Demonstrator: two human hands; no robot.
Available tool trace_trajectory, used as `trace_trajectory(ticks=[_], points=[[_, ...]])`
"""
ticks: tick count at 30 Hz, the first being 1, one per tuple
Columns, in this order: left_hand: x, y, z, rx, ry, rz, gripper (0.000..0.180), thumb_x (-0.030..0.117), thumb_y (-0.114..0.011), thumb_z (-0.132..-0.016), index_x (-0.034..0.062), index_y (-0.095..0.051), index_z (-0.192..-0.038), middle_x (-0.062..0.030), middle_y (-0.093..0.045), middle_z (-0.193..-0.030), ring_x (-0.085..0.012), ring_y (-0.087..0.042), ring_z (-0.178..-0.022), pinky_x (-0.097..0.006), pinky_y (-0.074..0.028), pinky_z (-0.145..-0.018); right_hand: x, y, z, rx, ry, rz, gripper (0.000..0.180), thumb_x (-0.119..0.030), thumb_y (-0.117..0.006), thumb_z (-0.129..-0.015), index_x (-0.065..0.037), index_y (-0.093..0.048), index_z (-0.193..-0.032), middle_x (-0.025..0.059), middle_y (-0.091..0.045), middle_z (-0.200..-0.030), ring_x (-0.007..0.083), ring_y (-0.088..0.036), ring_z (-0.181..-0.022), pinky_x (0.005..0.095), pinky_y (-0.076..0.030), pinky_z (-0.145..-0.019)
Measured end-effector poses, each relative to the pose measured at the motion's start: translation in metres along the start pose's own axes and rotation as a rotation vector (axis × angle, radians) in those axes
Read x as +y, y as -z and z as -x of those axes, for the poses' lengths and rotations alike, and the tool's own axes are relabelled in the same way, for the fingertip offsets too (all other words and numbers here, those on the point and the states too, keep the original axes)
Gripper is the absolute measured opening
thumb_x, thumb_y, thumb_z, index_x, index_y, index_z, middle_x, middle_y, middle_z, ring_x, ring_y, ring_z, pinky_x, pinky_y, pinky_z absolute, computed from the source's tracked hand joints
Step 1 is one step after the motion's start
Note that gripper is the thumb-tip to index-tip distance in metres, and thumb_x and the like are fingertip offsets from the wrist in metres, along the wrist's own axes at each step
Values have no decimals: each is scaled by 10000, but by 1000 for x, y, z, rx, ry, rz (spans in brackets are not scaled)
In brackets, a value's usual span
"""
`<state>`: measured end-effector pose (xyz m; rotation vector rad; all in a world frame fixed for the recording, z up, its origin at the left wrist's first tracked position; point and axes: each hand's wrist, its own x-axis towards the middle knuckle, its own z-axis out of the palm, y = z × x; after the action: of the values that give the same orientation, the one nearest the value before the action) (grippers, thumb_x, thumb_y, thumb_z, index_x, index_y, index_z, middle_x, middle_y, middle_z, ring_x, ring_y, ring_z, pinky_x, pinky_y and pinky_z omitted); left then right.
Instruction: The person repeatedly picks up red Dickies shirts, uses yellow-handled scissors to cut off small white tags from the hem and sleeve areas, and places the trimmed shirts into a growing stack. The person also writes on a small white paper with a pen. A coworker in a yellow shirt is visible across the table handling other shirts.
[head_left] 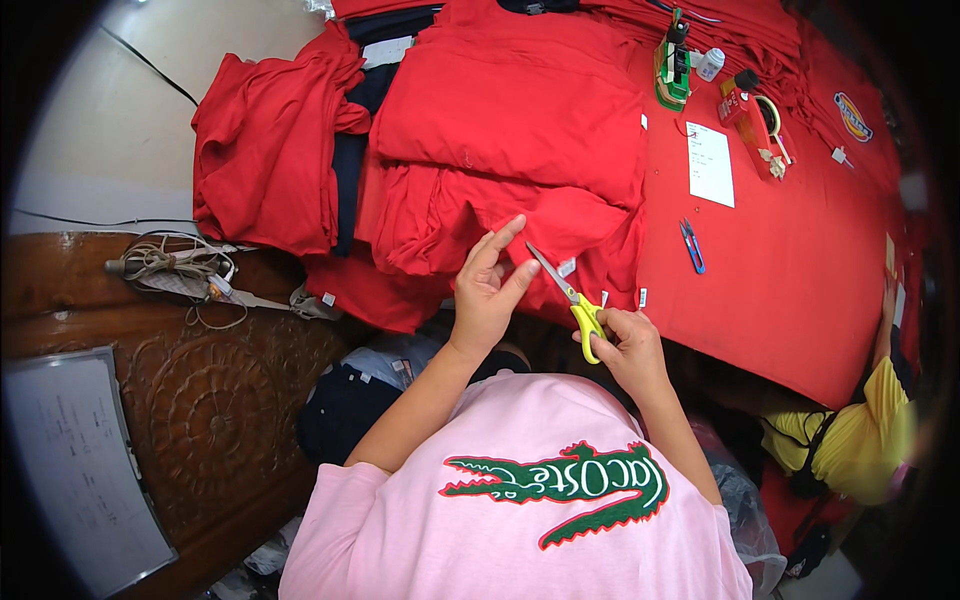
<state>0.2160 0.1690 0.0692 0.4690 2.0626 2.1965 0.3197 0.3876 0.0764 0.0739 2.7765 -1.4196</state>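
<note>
In my right hand (628,348) is a pair of scissors (584,312) with yellow-green handles, my fingers closed round the loops. Its blades point up and left, toward my left hand (488,290), and look closed or nearly so. My left fingers are stretched out with the thumb apart, over the near edge of a red garment (570,225). Whether they touch the cloth or a fine thread, I cannot tell. Small white tags hang along the garment's near edge. Behind it lies a thick stack of folded red garments (510,110).
Right of the stack, a red-covered table (740,290) holds blue thread snips (692,246), a white paper (711,165), a green-based tool (673,75), a white bottle (710,65) and a tape dispenser (752,120). Coiled cables (175,262) lie at left. A person in yellow (865,440) is at far right.
</note>
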Motion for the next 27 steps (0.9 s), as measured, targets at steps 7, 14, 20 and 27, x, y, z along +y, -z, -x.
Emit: trace_trajectory(ticks=[7, 14, 20, 27], points=[[4, -4, 1, 46, 20, 129, 809, -193, -648, -882, 40, -347, -1597, -103, -497, -1447, -183, -575, -1287, -318, -537, -1042, -9, 1, -10, 44, 114, 94, 316, -300, -865, -761, -55, -685, -845, 64, -534, -636, 250, -520, -640, 393, -400, -674], [6, -1, 4, 7, 54, 106, 862, -212, -648, -876, 50, -298, -1619, -125, -505, -1462, -191, -568, -1308, -323, -526, -1061, -10, -2, -17, 57, 132, 130, 316, -308, -864, -764, -63, -672, -821, 62, -539, -638, 256, -546, -650, 403, -406, -681], [4, -3, 5, 27, 56, 138, 864, -195, -667, -881, 45, -291, -1621, -141, -513, -1471, -194, -579, -1297, -324, -524, -1070, 1, -9, -12, 74, 160, 96, 248, -164, -856, -766, -52, -640, -814, 71, -561, -639, 249, -536, -623, 394, -394, -657], [2, -10, 17, 75, 152, 387, 910, -157, -703, -872, 46, -256, -1637, -136, -615, -1373, -177, -646, -1184, -318, -532, -1037, 5, -18, -8, 14, -233, -361, 225, -209, -815, -899, -32, -678, -915, 4, -605, -656, 110, -552, -686, 319, -417, -638]])
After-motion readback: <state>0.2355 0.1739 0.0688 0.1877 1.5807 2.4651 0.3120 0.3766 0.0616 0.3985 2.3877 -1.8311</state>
